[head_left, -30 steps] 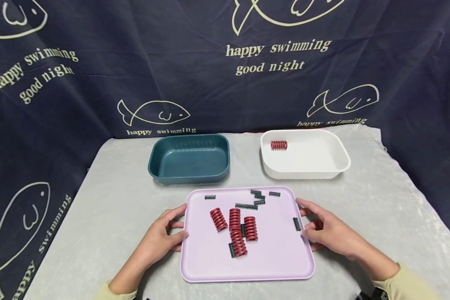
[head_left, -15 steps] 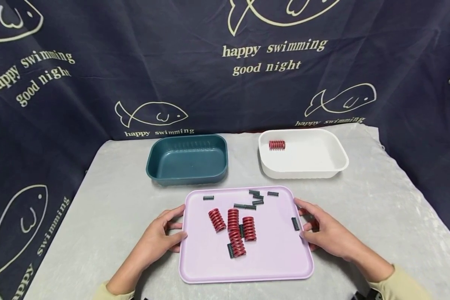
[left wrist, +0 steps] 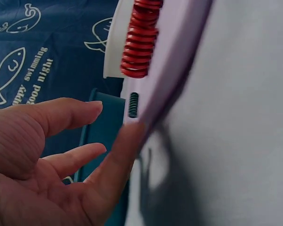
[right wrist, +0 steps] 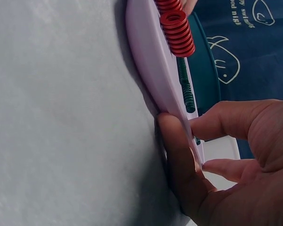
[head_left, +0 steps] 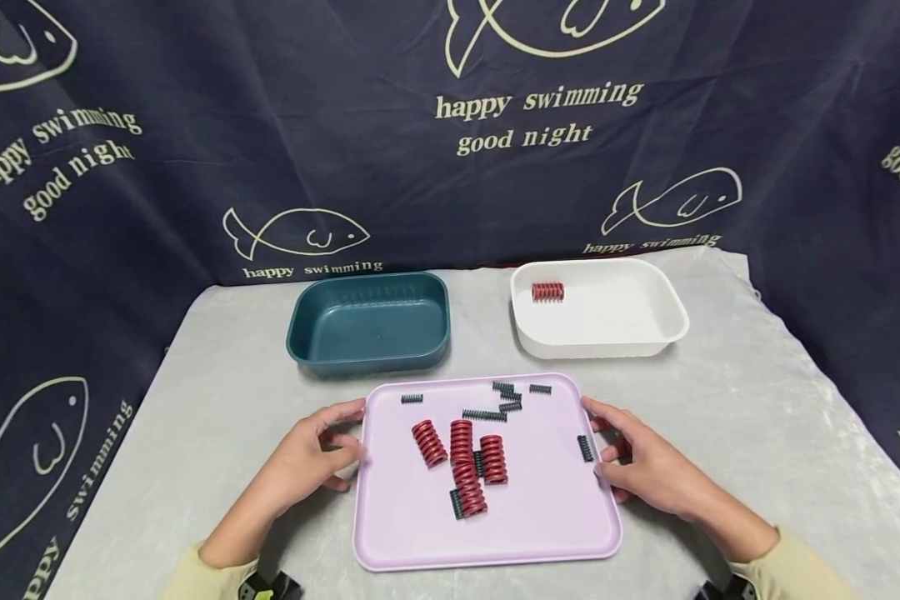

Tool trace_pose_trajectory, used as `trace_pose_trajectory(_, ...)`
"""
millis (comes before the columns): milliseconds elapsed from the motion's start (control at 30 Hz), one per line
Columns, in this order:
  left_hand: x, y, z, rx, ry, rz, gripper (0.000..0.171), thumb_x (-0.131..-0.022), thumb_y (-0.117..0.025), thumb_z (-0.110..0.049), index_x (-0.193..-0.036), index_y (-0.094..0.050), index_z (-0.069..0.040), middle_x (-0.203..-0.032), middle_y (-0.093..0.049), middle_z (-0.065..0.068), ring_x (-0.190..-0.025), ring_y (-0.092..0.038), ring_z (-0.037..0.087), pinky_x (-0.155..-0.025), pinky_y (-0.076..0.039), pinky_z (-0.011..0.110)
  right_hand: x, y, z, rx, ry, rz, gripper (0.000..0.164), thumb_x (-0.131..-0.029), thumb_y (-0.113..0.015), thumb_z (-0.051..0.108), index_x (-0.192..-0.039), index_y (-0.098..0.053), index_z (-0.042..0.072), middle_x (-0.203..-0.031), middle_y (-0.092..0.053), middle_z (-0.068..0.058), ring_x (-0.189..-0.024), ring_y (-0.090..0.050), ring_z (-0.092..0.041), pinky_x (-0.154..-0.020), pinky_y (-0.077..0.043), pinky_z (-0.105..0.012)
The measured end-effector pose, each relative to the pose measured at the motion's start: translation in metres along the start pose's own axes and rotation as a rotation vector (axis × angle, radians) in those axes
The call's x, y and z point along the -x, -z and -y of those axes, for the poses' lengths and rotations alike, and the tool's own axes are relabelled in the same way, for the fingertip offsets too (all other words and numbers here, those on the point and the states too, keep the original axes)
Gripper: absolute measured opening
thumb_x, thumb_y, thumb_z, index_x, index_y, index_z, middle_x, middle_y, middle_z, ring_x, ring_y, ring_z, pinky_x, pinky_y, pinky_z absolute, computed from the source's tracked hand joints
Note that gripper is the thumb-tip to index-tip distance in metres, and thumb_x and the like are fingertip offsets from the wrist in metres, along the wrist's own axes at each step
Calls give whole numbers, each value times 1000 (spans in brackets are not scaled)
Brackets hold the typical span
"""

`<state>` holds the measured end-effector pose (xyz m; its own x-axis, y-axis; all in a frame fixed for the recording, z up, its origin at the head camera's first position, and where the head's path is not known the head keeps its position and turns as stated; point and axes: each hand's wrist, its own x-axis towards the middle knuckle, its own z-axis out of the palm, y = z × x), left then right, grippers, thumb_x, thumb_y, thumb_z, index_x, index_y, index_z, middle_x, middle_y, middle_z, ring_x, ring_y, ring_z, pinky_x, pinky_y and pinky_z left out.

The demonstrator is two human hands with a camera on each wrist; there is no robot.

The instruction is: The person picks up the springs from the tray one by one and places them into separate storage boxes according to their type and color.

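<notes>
On a pale grey cloth (head_left: 165, 467), a person's left hand (head_left: 307, 454) is at far left, its fingers loosely spread and gripping nothing, fingertips at the left rim of a lilac tray. Beyond it stands a teal tub (head_left: 378, 335), its inner floor bare. The lilac tray (head_left: 547, 517) lies flat at centre, nearer the person. In it, four thick red springs (head_left: 429, 443) lie near the middle, one slightly apart on the left. Several small dark green springs (head_left: 484, 415) are scattered around: one at far left, a cluster along the far side, two among the red ones, one near the right rim. Behind the tray, to the right, a white tub (head_left: 603, 350) holds one red spring (head_left: 547, 292) at its left end. Furthest right, the right hand (head_left: 641, 467) pinches the tray's right rim.
</notes>
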<state>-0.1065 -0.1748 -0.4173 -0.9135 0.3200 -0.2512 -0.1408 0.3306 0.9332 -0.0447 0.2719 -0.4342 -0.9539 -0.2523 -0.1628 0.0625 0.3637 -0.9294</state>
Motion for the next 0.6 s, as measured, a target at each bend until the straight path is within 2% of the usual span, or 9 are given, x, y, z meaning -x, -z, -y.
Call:
trace_pose_trajectory(100,-3,2,-8,-57,-37,-27,59,-91,-76,0,-146,-56,-1,-143,-55,22,-102,-66,26,-62,-62,39,0,0,0,-2,-2,1,87,-85,-68,-13,-160,-27,0,-134,-43,-27,-84,-58,-15,-51,-57,-37)
trace_pose_trajectory(233,-10,3,-15,-108,-87,-30,52,-90,-79,-4,-139,-63,-4,-140,-60,18,-106,-66,27,-67,-62,35,0,0,-1,-7,-11,1,87,-85,-68,-13,-161,-27,1,-135,-42,-27,-85,-57,-15,-51,-57,-37)
trace_pose_trajectory(600,-38,-6,-26,-160,-136,13,42,-90,-81,-9,-130,-70,-3,-120,-70,19,-89,-69,22,-63,-62,36,0,-1,-1,-14,-25,0,88,-84,-67,-14,-161,-27,1,-136,-42,-27,-86,-58,-18,-50,-58,-38)
